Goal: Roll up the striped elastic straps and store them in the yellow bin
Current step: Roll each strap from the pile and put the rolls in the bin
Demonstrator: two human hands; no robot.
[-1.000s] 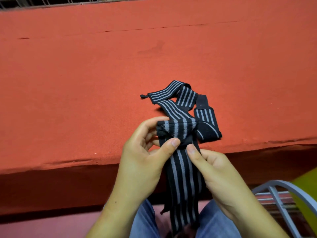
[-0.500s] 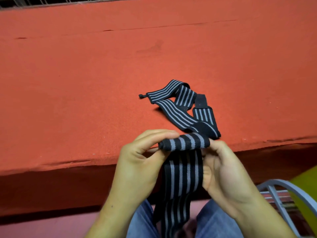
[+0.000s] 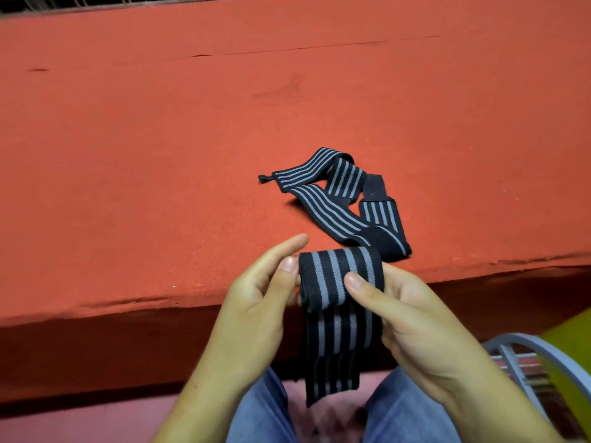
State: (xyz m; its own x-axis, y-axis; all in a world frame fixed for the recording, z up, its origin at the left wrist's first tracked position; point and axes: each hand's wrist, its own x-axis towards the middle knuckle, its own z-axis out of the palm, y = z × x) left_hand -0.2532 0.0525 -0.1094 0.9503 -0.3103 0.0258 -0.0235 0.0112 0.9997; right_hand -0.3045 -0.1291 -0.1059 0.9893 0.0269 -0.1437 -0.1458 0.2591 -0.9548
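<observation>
Both hands are together at the near table edge, clamped on one strap (image 3: 339,278). The strap is black with grey stripes; its top part is wound into a short roll lying crosswise between the hands, just in front of the table lip and above the lap. The right hand (image 3: 415,321) grips the roll's right end, thumb pressed flat on the front and fingers hidden behind it. The left hand (image 3: 256,302) holds the left end, thumb tip against the roll's edge and lower fingers curled in behind. Its index finger sticks out over the top; cannot tell if that finger touches. The unrolled tail hangs straight down from the roll between the knees, its end free over the jeans (image 3: 262,410). The second strap (image 3: 339,203), same pattern, lies loose and folded on the red table (image 3: 160,187) just beyond the hands. Its near fold sits close to the roll and its small tab end points left. The bin (image 3: 575,362) shows only as a yellow patch at the lower right edge, behind a grey metal frame (image 3: 527,343), apart from both straps. Pink floor below the legs, blurred.
</observation>
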